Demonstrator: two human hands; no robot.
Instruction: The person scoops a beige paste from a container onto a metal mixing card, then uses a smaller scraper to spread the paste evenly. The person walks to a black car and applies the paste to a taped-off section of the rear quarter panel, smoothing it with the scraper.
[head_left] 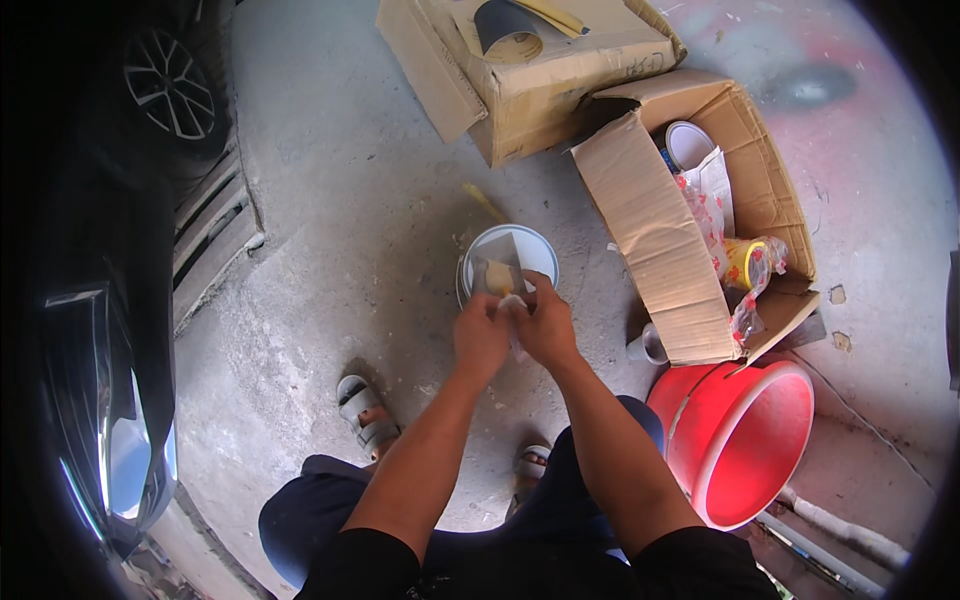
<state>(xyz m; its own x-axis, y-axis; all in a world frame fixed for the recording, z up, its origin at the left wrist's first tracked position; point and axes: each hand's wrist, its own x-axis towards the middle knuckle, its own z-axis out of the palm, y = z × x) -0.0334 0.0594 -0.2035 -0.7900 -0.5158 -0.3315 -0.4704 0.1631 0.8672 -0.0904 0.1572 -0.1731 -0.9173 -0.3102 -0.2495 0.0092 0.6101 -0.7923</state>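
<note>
My left hand (481,335) and my right hand (546,325) come together over a round white bucket (541,250). Both are closed, fingers pinched round a small, crumpled whitish piece (514,306), perhaps thin plastic; its exact kind is unclear. Just beyond my fingertips, a flat grey square plate (512,246) lies on the bucket's top. A pale yellow, paste-like patch (499,277) shows on that plate, touching or close to the whitish piece. My fingers hide the plate's near edge.
An opened cardboard box (640,230) at right holds a can and a yellow roll. Below it stand a red bucket (690,410) and a small grey cup (652,344). Another carton (560,100) carries a dark curled sheet (495,25). A car wheel (170,85) is far left, by floor grating.
</note>
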